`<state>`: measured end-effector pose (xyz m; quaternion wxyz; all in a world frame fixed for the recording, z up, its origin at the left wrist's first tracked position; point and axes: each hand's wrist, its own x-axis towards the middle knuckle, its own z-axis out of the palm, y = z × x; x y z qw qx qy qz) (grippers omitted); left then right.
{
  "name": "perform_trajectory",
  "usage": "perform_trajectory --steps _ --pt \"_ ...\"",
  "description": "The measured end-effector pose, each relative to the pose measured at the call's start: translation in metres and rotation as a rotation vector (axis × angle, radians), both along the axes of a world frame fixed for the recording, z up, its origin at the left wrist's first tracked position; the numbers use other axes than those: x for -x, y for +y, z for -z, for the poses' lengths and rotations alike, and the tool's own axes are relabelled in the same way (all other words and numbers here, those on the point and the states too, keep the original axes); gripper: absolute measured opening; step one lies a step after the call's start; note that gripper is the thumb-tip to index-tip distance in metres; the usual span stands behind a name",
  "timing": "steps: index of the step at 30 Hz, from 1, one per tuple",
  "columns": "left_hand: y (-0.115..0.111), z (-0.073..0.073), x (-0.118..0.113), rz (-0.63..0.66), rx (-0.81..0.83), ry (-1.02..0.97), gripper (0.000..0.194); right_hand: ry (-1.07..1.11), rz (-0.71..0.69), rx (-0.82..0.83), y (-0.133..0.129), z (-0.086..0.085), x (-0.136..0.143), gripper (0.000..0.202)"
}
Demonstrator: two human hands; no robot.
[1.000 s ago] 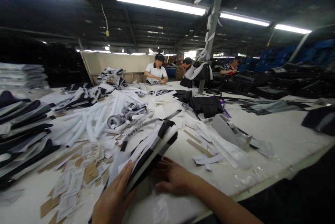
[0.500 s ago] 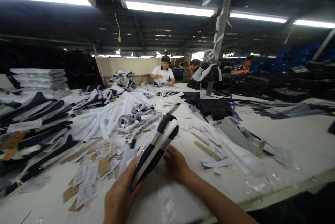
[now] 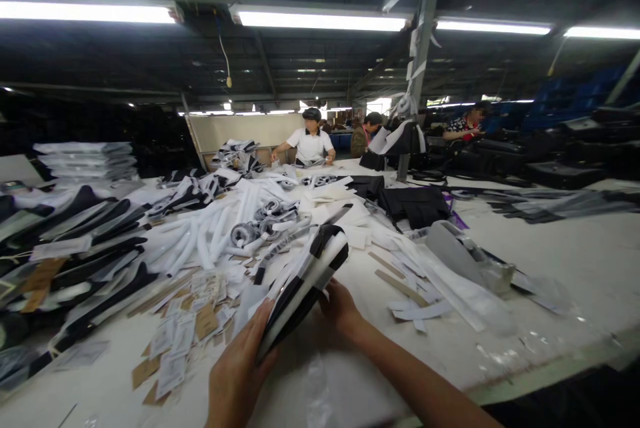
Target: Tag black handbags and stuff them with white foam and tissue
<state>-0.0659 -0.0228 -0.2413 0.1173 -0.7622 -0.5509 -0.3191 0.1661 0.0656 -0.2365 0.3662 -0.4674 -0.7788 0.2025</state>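
Observation:
A long black and white padded piece (image 3: 305,281), folded into a rounded loop at its far end, is held tilted above the table. My left hand (image 3: 243,358) is closed round its near end, with the thumb on the right side. My right hand (image 3: 343,311) is at the right side of the piece near the rounded end; its fingertips go behind the piece and are partly hidden. Just left of the piece lie printed tags (image 3: 173,348) and brown cards (image 3: 205,321) on the white table (image 3: 400,375).
Stacked black and grey pieces (image 3: 85,235) lie at the left. White tubes (image 3: 195,238) and grey rolls (image 3: 243,233) are beyond the hands. Paper strips (image 3: 400,288) and clear plastic (image 3: 460,281) lie right. A person (image 3: 311,141) works across the table near a metal post (image 3: 417,75).
The view has shifted slightly, so most things appear a little further right. My hands still are at the padded piece. The person across the table has spread their arms wider.

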Motion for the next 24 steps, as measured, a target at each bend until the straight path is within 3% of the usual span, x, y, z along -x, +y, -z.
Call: perform_trajectory --steps 5,8,10,13,17,21,24 --pt "0.005 -0.01 -0.002 -0.053 -0.013 -0.001 0.079 -0.224 -0.224 0.033 -0.06 0.013 -0.004 0.064" --pt "0.005 -0.016 -0.005 -0.033 -0.071 0.049 0.073 -0.386 -0.216 0.028 -0.062 0.016 -0.004 0.054" --pt "0.002 -0.017 -0.009 0.029 -0.141 0.109 0.068 -0.389 -0.15 -0.012 -0.054 0.016 -0.004 0.051" --pt "-0.005 -0.011 -0.019 0.101 -0.212 0.211 0.057 -0.352 -0.162 -0.137 -0.051 0.02 -0.008 0.045" --pt "-0.016 -0.001 -0.038 0.161 -0.35 0.266 0.046 -0.267 -0.263 -0.321 -0.084 0.026 -0.024 0.026" --pt "-0.025 0.003 -0.053 0.233 -0.384 0.315 0.047 -0.175 -0.536 -0.49 -0.122 0.002 -0.045 0.027" --pt "-0.025 0.005 -0.057 0.303 -0.362 0.353 0.044 -0.173 -0.447 -0.555 -0.124 -0.03 -0.054 0.019"
